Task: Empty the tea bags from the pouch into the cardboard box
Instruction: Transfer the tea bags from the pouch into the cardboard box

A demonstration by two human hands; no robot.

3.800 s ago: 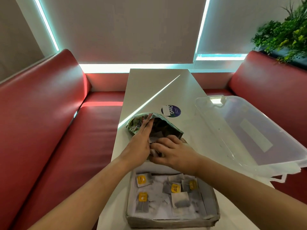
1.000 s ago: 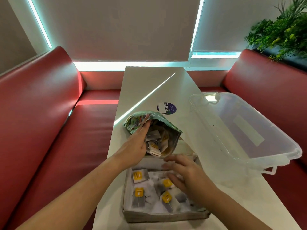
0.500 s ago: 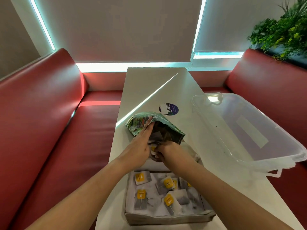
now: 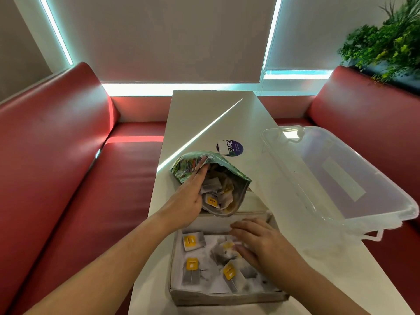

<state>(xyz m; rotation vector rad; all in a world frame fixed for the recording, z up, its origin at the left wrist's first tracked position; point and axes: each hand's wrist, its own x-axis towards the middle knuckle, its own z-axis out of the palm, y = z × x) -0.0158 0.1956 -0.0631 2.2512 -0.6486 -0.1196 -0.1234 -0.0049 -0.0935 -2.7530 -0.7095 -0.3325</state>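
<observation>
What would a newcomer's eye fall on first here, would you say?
Likely the printed pouch, tilted in the left hand over the far edge of the cardboard box, tea bags showing in its open mouth. Then the right hand spread above the box, and the clear plastic tub on the right.

Glossy foil pouch (image 4: 191, 165); matt cardboard box (image 4: 227, 297); clear plastic bin (image 4: 341, 178).

Long white table (image 4: 204, 114) runs down the middle of a booth, with a left red bench (image 4: 56, 155) and a right red bench (image 4: 363, 114). Clear plastic tub (image 4: 284, 160) sits on the table's right side, hanging off the edge. There's a round dark sticker (image 4: 230, 148) just left of it. Leafy plant (image 4: 386, 44) top right, blinds (image 4: 163, 37) down behind.
</observation>
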